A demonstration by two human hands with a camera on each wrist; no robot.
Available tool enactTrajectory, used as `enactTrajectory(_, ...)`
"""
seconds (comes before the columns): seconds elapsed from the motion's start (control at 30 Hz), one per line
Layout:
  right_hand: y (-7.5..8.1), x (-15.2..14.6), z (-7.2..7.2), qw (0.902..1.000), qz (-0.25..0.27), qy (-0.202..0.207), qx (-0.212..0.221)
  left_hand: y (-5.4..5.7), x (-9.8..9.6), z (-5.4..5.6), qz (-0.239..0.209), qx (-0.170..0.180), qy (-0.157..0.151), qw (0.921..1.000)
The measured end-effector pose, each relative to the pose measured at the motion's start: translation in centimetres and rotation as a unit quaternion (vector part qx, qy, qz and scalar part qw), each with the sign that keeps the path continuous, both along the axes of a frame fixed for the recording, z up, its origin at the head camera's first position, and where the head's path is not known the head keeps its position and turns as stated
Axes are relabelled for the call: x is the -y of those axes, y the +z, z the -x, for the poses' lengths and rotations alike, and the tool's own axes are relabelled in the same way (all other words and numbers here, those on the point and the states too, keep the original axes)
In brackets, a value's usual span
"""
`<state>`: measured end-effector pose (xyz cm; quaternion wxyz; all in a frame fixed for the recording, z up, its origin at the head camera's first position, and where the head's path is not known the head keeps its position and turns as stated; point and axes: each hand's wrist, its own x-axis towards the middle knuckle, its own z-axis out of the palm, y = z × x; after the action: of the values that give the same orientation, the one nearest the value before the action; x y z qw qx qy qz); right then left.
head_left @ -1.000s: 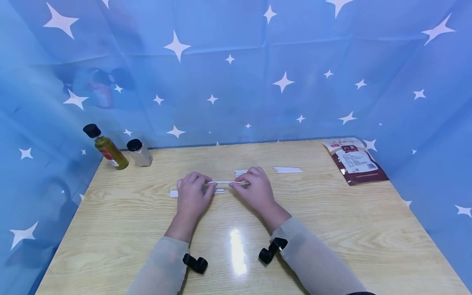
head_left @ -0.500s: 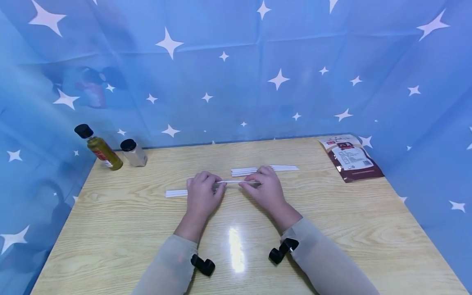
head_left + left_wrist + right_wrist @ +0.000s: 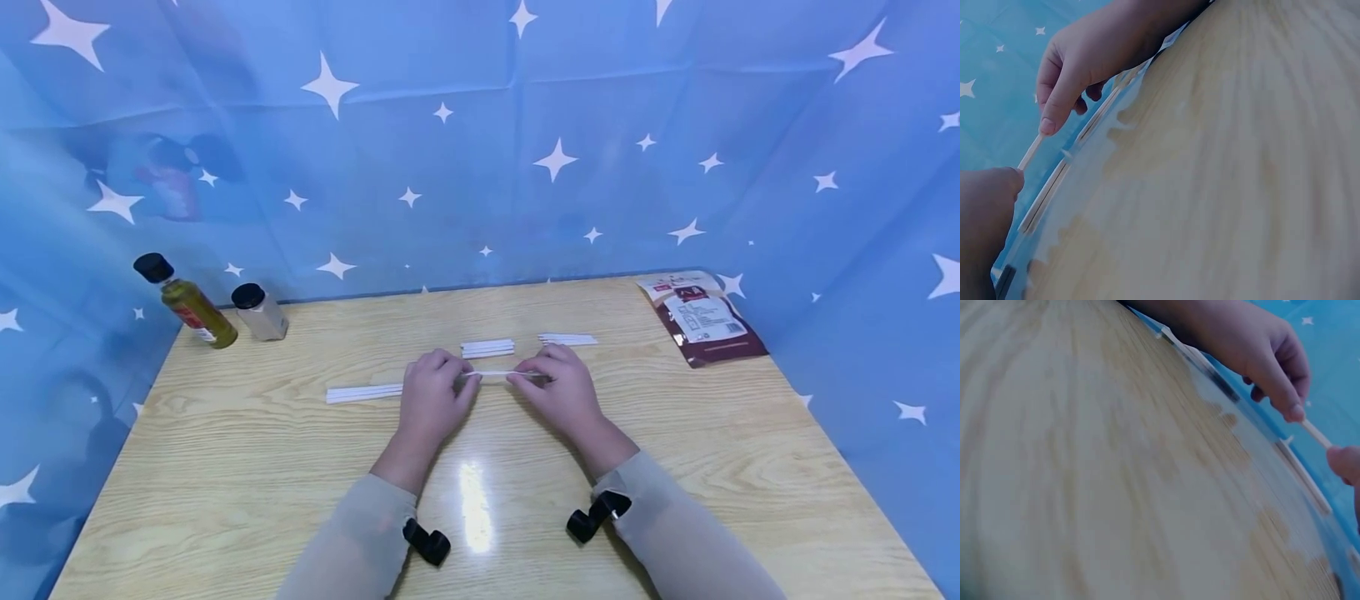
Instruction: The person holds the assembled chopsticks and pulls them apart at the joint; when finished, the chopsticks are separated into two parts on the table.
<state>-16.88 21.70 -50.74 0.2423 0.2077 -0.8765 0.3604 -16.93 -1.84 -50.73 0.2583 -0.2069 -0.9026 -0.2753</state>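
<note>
My left hand (image 3: 435,402) pinches one end of a thin white stick (image 3: 493,373) between thumb and fingers. At its other end my right hand (image 3: 562,390) pinches it the same way, so it lies level between the two hands. In the left wrist view a short pale length of the stick (image 3: 1030,152) shows between the thumbs. Beside the left hand lies a row of white sticks (image 3: 363,393), its right end hidden by that hand. Just beyond the held stick are two more small groups of white sticks, a middle group (image 3: 487,348) and a right group (image 3: 567,339).
A green-brown oil bottle (image 3: 197,312) with a black cap and a small black-lidded jar (image 3: 261,313) stand at the back left of the wooden table (image 3: 247,467). A brown and white food pouch (image 3: 705,321) lies at the back right. A blue star-patterned curtain (image 3: 480,208) rises behind.
Both hands have moved right with the stick between them. More of the left row shows, and the middle and right stick groups have come out from behind the right hand. The head view has shifted slightly.
</note>
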Motion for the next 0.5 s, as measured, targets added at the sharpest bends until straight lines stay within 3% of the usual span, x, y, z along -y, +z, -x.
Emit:
enactTrajectory(0.3,0.1,-1.9,-0.5,0.9995,0.024,0.001,0.022,-0.1,-2.4,0.2,-0.018,-0.018,-0.037,0.999)
enactTrajectory(0.5,-0.1,-2.7,-0.9,0.9986,0.037,0.01,0.036,-0.3,-3.2,0.2,-0.021,0.006,-0.065,0.9977)
